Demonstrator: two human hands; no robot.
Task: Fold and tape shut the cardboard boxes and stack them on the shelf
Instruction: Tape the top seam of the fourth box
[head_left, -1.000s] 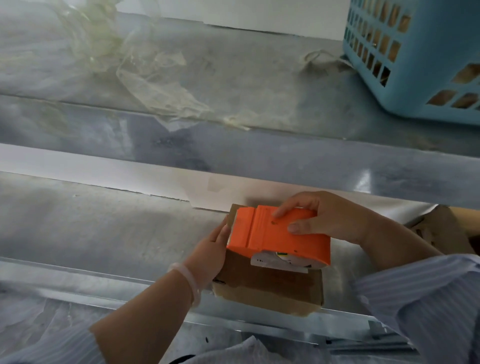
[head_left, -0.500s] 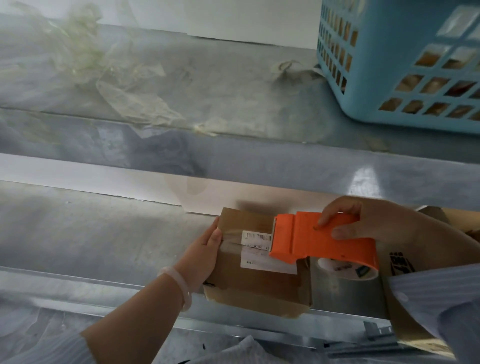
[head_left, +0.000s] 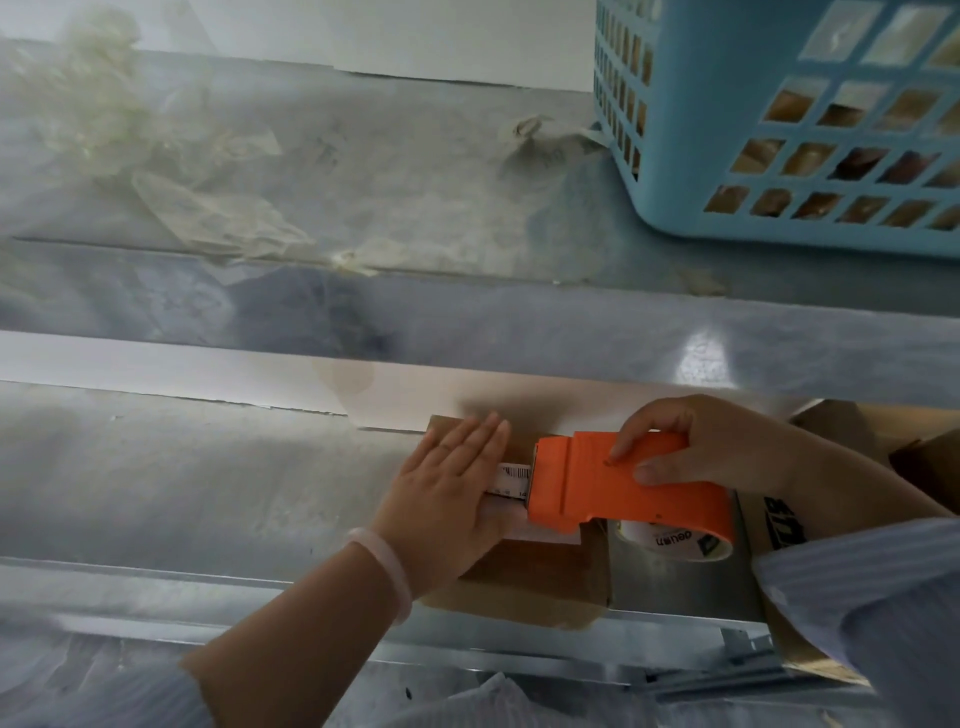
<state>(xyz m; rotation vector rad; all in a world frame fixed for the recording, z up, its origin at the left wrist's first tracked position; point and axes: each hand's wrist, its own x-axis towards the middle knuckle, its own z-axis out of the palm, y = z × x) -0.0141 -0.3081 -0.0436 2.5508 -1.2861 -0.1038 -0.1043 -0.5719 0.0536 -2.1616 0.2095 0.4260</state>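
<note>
Small brown cardboard box (head_left: 540, 577): lies flat near the front edge of the lower grey metal shelf (head_left: 208, 493); white barcode label (head_left: 514, 475) on its top face.

Left hand (head_left: 447, 499): laid flat on the left part of the box top; fingers (head_left: 483, 441) straight and close together, pressing down, curled round nothing. Pale translucent bracelet (head_left: 384, 561) at the wrist.

Right hand (head_left: 711, 447): grips the orange plastic tape dispenser (head_left: 613, 493) from above, fingers (head_left: 631, 441) curled over its far edge, thumb on the near side.

Dispenser nose: rests on the box top over the label, just beside the left hand. Roll of clear tape (head_left: 670, 540) sits past the box's right edge.

Upper shelf: light blue plastic lattice basket (head_left: 727, 156) at right, crumpled clear plastic film (head_left: 197, 208) at left.
</note>
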